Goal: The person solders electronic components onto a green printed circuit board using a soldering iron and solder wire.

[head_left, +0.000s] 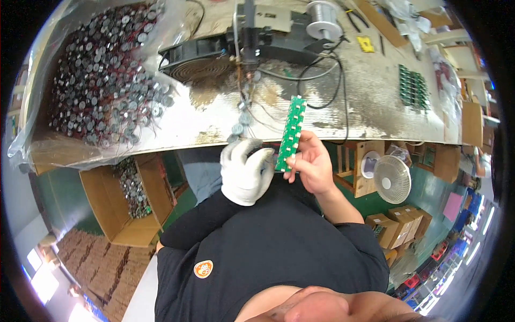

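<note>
Right hand (pixel 314 163) fingers pinch the green circuit board strip (pixel 290 134) upright for access; gloved left hand (pixel 245 172) fingers curl closed beside it.

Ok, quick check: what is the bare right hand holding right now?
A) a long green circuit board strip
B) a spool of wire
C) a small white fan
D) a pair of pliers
A: the right hand has its grip on a long green circuit board strip, held upright at the bench edge, with the gloved left hand beside its lower end.
</note>
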`<state>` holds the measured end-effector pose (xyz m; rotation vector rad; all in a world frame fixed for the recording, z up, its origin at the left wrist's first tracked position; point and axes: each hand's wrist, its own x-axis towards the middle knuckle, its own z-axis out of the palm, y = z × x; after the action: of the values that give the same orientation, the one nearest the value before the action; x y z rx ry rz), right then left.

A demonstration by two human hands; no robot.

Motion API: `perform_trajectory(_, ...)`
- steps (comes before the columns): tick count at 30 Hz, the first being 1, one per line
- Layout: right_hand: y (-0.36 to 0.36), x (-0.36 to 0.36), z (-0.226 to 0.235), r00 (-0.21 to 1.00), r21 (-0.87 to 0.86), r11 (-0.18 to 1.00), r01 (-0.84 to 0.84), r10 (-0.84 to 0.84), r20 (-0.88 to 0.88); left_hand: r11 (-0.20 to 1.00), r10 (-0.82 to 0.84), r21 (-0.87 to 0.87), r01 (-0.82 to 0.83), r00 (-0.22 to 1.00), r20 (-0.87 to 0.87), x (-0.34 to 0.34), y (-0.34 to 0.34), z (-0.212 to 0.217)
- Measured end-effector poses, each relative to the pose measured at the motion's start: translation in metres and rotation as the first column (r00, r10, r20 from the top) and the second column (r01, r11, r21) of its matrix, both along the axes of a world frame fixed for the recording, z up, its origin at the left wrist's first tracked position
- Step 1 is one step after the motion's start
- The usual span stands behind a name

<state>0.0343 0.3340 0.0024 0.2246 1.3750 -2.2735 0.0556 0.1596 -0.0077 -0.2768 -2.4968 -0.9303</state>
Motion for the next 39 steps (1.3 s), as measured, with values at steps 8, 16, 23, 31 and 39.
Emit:
perform_trajectory(8, 0.031, 0.030, 0.040, 0.947, 0.096, 0.983, 0.154, -0.119, -0.300, 0.943, -0.227, 0.217, 0.254, 0.964, -0.141, -0.038, 0.038, 0.027)
perform_trajectory(16, 0.070, -0.022, 0.029, 0.867, -0.219, 0.944, 0.247, -0.316, -0.385, 0.398, -0.564, 0.917, 0.026, 0.795, 0.222, -0.035, 0.072, 0.058)
perform_trajectory(23, 0.064, -0.047, 0.013, 0.911, -0.341, 0.905, 0.254, -0.343, -0.231, 0.413, -0.509, 0.911, -0.001, 0.829, 0.231, -0.063, 0.086, 0.033)
perform_trajectory(31, 0.074, -0.094, -0.012, 0.971, -0.533, 0.820, 0.208, -0.238, 0.012, -0.026, -0.744, 0.963, -0.268, 0.648, 0.160, -0.107, 0.099, 0.016)
perform_trajectory(39, 0.071, -0.107, -0.014, 0.968, -0.426, 0.873, 0.238, -0.247, 0.035, 0.071, -0.585, 0.947, -0.313, 0.756, 0.294, -0.120, 0.108, -0.009)
